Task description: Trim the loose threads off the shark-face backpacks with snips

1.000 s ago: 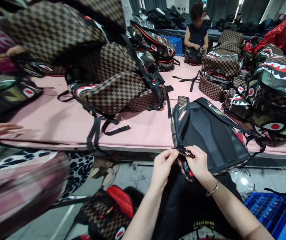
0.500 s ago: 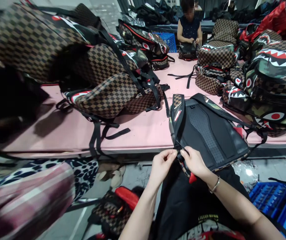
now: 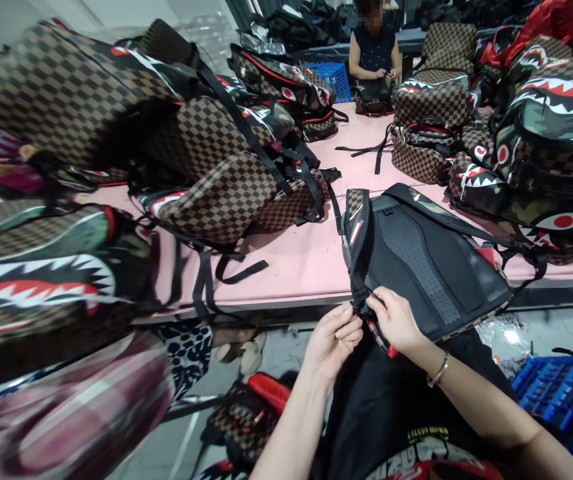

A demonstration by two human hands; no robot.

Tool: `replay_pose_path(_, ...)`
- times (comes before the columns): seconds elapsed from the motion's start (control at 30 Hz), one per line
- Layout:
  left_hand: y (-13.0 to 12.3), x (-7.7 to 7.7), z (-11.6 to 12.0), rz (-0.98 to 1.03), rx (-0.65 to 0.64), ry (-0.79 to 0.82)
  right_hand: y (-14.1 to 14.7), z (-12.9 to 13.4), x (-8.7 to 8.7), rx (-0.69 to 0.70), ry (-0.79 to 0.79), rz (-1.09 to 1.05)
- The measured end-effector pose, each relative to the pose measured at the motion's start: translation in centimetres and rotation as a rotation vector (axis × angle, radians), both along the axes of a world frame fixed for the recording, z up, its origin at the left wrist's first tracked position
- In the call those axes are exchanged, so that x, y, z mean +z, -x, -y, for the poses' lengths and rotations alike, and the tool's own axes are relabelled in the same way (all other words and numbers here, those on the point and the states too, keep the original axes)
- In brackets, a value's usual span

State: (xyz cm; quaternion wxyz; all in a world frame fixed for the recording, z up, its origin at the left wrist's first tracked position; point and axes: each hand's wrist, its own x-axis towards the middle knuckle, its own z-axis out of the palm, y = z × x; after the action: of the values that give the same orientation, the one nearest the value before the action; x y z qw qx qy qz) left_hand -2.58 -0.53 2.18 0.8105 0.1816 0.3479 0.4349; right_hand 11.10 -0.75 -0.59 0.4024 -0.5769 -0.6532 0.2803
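A checkered backpack point(image 3: 419, 267) lies with its black padded back facing up, partly on the pink table and partly over my lap. At its near left corner, my left hand point(image 3: 335, 333) pinches the end of a black strap, fingers curled. Just right of it, my right hand point(image 3: 396, 320) is closed on the black strap point(image 3: 362, 297) near its buckle. A red tab shows below my right hand. The small part between my fingertips is partly hidden.
Checkered backpacks are piled on the pink table point(image 3: 296, 267) at left and right point(image 3: 556, 160). A person point(image 3: 373, 57) sits across the table. Blue crates point(image 3: 566, 400) stand at lower right; another bag point(image 3: 246, 420) lies below.
A shark-mouth backpack has come into view at the left, beside a person's hand. My left hand's fingers have curled more, and my right hand has shifted slightly up on the strap.
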Motion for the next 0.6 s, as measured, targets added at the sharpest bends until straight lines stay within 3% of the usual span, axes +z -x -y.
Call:
replay_pose_path(0.13, -0.5, -0.2, 0.4, 0.147, 0.138, 0.133, 0.0, 0.4, 0.1, -0.076, 0.038, -0.172)
replay_pose_path(0.23, -1.0, -0.1, 0.4, 0.156, 0.188, 0.145, -0.1, 0.9, 0.5, -0.148, -0.041, -0.228)
replay_pose_path(0.4, -2.1, -0.1, 0.8, 0.031, 0.236, 0.074, 0.0, 0.8, 2.1, -0.077, -0.118, -0.165)
replay_pose_path(0.47, -2.5, -0.2, 1.1, -0.038, 0.256, 0.037, 0.0, 0.1, 2.3, -0.060, -0.049, -0.170)
replay_pose_path(0.6, -2.7, -0.5, 1.4, -0.098, 0.287, 0.022, -0.1, -1.4, 1.9, 0.031, 0.239, -0.359)
